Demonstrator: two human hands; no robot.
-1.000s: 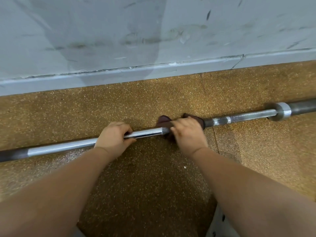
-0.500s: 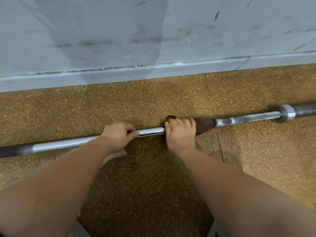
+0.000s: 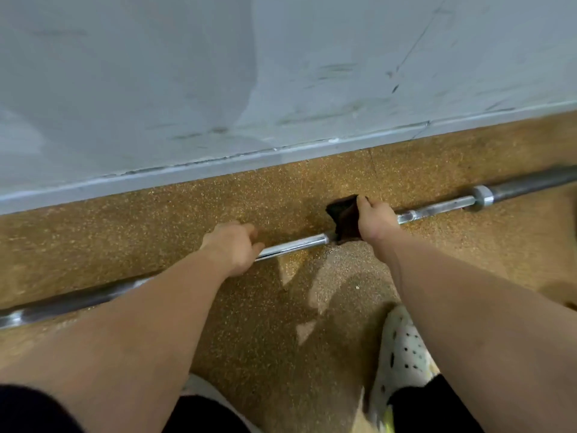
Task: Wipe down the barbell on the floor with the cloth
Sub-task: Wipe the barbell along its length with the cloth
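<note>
Head view, and the long steel barbell (image 3: 293,245) lies on the speckled tan rubber floor (image 3: 249,307), running from 8 o'clock up to 2 o'clock, just in front of the scuffed grey wall (image 3: 281,73). The left hand (image 3: 231,248) sits near the middle of the picture, fingers curled round the bare shaft, pinning it down. Off at its 2 o'clock, the right hand (image 3: 374,218) grips the dark brown cloth (image 3: 343,217), fingers closed over it and the bar. Most of the cloth bunches out on the 9 o'clock side of that hand. A white shoe with black dots (image 3: 402,348) shows down at 5 o'clock. Now the risks, as I read them. If the left hand eases off, the round bar could roll toward the wall at 12 o'clock. That loose bunch of cloth could snag on rough stretches of the shaft, or slip free so bare palm rubs metal. And a wipe running on toward 2 o'clock could jam against the shiny collar (image 3: 482,198).
</note>
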